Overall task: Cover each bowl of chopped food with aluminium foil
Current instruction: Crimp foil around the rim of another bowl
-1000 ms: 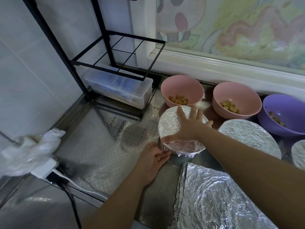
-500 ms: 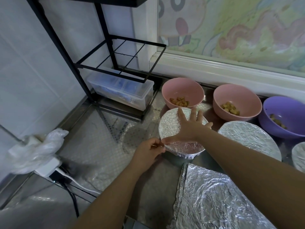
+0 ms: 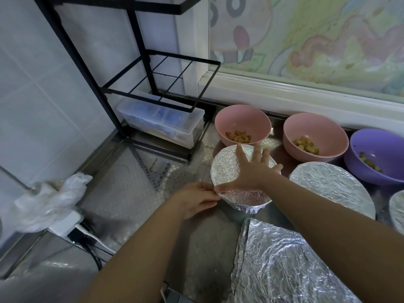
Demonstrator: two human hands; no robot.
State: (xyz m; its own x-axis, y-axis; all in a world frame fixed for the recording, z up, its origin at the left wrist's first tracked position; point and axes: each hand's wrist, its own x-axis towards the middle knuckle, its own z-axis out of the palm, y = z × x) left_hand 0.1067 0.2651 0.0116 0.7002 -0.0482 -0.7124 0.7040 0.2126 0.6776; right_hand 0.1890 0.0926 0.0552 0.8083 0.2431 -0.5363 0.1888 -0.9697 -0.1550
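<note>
risk check: right hand flat, fingers spread, pressing the round foil-wrapped bowl under its palm, left hand fingertips pinching the crinkled silver foil flap at the rim beside the right thumb, so too hard a tug likely tears the foil or peels it off the far rim.

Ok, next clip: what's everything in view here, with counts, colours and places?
wrapped bowl: one, silver foil, centre, under both hands
covered bowls: two, silver foil, right
pink bowls: two, open, food pieces inside, back
purple bowl: one, open, food inside, back right
foil sheet: one, silver, front right
plastic box: one, clear, under rack
rack: one, black, back left
plastic bag: one, whitish, left
left hand: pinches wrapped bowl's foil edge
right hand: flat on its top
</note>
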